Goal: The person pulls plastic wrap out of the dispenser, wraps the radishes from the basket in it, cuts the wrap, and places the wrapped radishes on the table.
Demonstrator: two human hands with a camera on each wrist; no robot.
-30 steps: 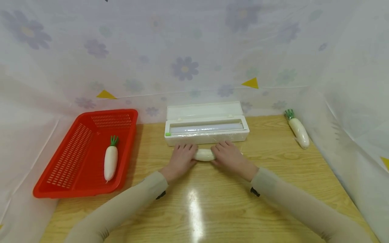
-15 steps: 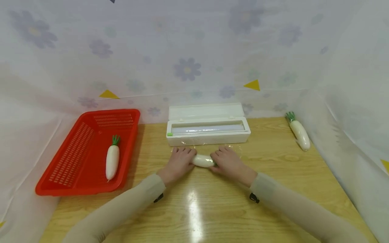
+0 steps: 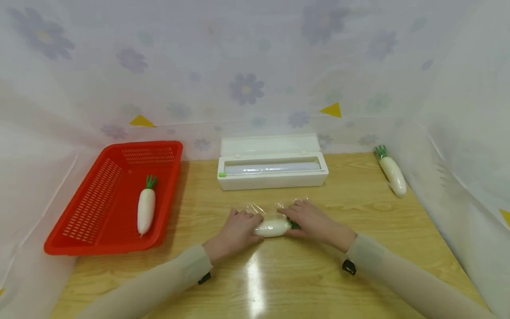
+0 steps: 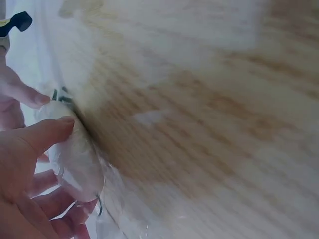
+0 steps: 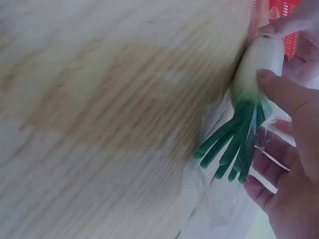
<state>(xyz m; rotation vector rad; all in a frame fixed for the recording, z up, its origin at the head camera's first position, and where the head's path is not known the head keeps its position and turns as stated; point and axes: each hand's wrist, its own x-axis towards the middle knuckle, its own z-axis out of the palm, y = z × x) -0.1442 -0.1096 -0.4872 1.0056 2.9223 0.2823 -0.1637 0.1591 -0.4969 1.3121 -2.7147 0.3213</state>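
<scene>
A white radish (image 3: pixel 272 228) lies crosswise between the hands in front of the box, with clear cling film (image 3: pixel 256 209) about it. My left hand (image 3: pixel 237 231) grips its left end, thumb on top and fingers curled beneath, as the left wrist view shows. The right hand (image 3: pixel 314 221) holds the leafy end; its thumb presses the white body. Green leaves (image 5: pixel 234 139) fan out under the film in the right wrist view. Loose film (image 4: pixel 119 199) hangs past the radish's tip in the left wrist view.
An uncovered white cling film box (image 3: pixel 275 180) with its roll stands at the back. On the left, a red basket (image 3: pixel 169 195) contains another radish (image 3: pixel 146 210). A radish that looks wrapped (image 3: pixel 393 176) lies at the far right, near the curtain (image 3: pixel 450 146).
Both hands and the radish have come nearer to the person, away from the box. The right hand has shifted rightward, and its fingers have spread, showing more of the green top.
</scene>
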